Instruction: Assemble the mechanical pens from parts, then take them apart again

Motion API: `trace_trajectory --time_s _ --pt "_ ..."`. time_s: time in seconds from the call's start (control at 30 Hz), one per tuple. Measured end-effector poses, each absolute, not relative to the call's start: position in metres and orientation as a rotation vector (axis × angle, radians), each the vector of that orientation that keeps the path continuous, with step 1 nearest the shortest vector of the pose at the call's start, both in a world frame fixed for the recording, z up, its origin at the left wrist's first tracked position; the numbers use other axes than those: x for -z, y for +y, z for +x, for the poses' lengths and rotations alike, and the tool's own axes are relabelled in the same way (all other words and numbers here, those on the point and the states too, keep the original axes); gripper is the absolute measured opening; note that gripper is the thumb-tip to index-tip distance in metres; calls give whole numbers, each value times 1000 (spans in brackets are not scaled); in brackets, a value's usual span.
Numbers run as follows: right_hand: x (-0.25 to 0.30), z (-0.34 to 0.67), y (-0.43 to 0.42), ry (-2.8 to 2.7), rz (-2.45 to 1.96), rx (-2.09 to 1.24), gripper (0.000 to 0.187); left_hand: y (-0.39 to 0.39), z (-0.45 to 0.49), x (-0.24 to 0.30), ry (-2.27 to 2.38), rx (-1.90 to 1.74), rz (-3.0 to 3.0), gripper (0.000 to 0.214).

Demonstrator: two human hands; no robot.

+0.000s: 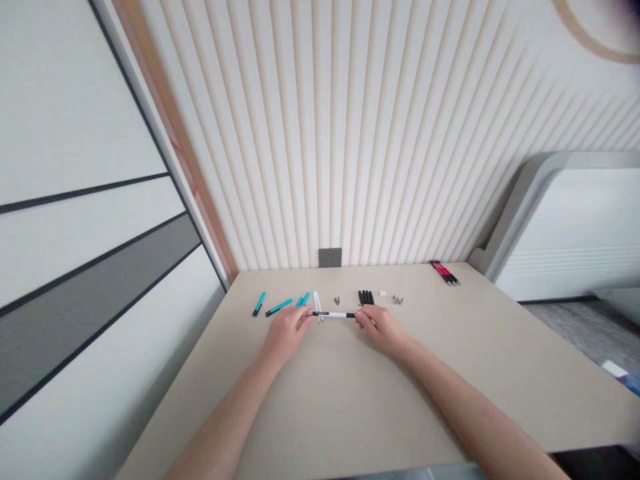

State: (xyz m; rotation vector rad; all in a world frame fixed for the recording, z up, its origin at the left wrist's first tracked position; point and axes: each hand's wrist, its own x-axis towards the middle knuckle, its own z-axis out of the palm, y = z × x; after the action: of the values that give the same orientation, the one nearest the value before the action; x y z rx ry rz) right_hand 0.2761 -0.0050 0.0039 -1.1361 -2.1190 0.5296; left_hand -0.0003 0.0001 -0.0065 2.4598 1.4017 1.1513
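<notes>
Both my hands pinched one black-and-white pen (333, 315) between fingers and thumbs, my left hand (285, 333) at one end and my right hand (385, 330) at the other, holding it crosswise, probably so that I could work on it at both ends. My fingers hid its tips, so I could not tell whether it was capped or whole. Just beyond my left hand lay teal pen parts (279, 307) and white pen parts (317, 305). Ahead of my right hand were black pen barrels (366, 297), with small grey pieces (397, 300) too tiny to identify. These sat in a row on the beige tabletop (350, 407), seemingly grouped by colour to keep them apart. Farther off, near the wall, lay a bundle of red-and-black pens (444, 271), beyond which stood a grey wall socket (330, 257). My forearms ran out of view at the bottom.
</notes>
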Motion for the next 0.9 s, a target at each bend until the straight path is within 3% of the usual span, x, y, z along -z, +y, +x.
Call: trace_trajectory --time_s 0.9 --pt "2 273 -5 -2201 -1052 -430 38 -2 2 2 1293 -1214 2417 24"
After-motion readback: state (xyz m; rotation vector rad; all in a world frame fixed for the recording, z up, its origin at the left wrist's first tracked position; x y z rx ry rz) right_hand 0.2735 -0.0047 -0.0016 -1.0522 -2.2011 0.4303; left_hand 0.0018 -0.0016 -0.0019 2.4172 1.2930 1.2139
